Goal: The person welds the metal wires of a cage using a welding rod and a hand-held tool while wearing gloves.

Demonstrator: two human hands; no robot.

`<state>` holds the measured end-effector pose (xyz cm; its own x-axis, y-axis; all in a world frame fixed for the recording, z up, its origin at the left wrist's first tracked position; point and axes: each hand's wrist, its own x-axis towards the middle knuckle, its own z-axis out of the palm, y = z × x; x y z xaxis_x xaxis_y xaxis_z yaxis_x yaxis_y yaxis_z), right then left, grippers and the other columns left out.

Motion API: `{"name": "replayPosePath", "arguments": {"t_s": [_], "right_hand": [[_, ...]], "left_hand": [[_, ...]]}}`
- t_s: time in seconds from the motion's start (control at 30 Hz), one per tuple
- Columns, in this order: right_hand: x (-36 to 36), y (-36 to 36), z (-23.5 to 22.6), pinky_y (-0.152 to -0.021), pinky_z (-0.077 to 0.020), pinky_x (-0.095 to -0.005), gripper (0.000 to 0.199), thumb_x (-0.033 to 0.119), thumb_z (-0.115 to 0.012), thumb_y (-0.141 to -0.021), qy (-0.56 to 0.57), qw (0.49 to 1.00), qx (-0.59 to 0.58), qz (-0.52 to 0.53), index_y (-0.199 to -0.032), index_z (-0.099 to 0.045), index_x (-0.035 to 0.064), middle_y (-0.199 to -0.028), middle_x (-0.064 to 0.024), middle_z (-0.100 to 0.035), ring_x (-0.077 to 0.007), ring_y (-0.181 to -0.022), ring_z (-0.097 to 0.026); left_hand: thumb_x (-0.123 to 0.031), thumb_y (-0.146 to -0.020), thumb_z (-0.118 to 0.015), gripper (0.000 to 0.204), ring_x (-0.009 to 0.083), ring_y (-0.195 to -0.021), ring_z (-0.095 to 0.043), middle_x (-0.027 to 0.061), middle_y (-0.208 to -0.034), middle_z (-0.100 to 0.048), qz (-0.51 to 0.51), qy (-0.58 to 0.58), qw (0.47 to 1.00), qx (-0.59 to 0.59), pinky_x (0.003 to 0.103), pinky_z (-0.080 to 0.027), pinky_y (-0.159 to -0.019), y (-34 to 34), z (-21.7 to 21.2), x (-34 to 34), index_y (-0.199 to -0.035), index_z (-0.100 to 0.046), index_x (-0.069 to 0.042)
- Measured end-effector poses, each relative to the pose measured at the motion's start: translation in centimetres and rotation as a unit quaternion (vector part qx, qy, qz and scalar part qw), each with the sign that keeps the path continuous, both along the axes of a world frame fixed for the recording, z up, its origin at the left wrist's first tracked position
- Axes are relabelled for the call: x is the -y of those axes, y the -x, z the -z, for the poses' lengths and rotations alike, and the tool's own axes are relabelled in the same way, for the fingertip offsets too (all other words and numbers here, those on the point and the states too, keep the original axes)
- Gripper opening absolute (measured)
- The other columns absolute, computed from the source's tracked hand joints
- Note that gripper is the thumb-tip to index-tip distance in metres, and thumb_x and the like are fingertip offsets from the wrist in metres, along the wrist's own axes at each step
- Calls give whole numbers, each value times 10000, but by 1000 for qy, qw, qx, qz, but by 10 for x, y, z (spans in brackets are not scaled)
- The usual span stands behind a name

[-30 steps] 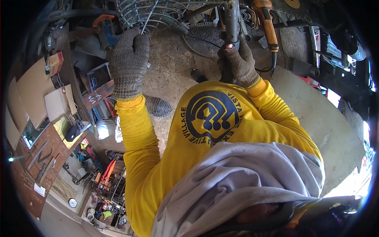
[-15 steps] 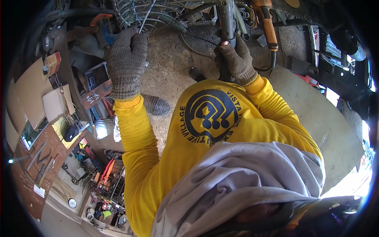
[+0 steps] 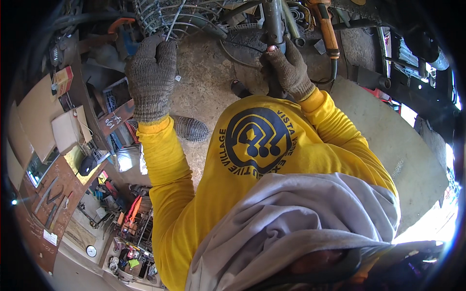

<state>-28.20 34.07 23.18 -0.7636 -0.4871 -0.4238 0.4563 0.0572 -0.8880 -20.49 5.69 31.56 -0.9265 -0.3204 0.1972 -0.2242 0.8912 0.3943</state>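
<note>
My left hand (image 3: pixel 151 80), in a brown knit glove, is closed with a thin metal rod (image 3: pixel 174 22) rising from between thumb and fingers. Beyond it lies a rounded cage of bent metal bars (image 3: pixel 158 14). My right hand (image 3: pixel 291 70), gloved the same way, closes round the near end of a grey metal pipe (image 3: pixel 273 22). Its thumb tip shows bare through the glove, against the pipe's end. The other fingers are in dark shadow below and partly hidden. A second, greenish pipe (image 3: pixel 292 24) runs just right of the grey one.
An orange power tool (image 3: pixel 326 31) with a dark cord lies right of the pipes. A pale flat sheet (image 3: pixel 388 150) spans the right side. Cardboard pieces (image 3: pixel 36 116) and a brown board with hand tools (image 3: pixel 48 203) stand left. My sandalled foot (image 3: pixel 239 89) is on the concrete floor.
Both gloved hands have shifted a little to the left, the rod with the left hand. The grey pipe's near end has moved slightly up and left with my right hand.
</note>
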Motion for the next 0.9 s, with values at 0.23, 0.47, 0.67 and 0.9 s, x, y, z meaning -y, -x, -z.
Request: {"name": "replayPosePath", "arguments": {"t_s": [0.23, 0.47, 0.67, 0.9], "right_hand": [[8, 0, -11, -540, -531, -292, 453, 405, -646, -987, 17, 999, 41, 18, -1228, -525, 40, -820, -76, -657, -139, -619, -646], [7, 1, -4, -540, -528, -284, 452, 398, -653, -984, 43, 998, 44, 6, -1220, -517, 37, -808, -74, -649, -140, -612, -641], [11, 1, 1, -539, -516, -261, 473, 410, -667, -963, 66, 997, -29, -1, -1210, -521, 35, -787, -46, -603, -121, -602, -607], [13, -1, -3, -546, -511, -266, 462, 382, -670, -966, 95, 995, -13, 25, -1234, -523, 36, -823, -49, -611, -125, -648, -616]], "left_hand": [[-275, -927, -703, 278, 259, -862, -722, 126, -968, -735, -10, -6, 1000, 17, 355, -549, -783, -1, 1, 5, -1079, -700, -42], [-235, -908, -711, 251, 295, -890, -736, 138, -997, -746, -9, -1, 1000, 23, 368, -570, -785, 0, 0, 5, -1086, -709, -58], [-244, -930, -690, 221, 267, -817, -690, 101, -976, -690, 103, 360, 927, -3, 394, -549, -709, -8, 14, 20, -1072, -666, -77], [-230, -944, -673, 251, 208, -817, -682, 110, -979, -700, 32, 32, 999, 14, 356, -545, -697, -3, 10, 17, -1128, -672, -60]]}}
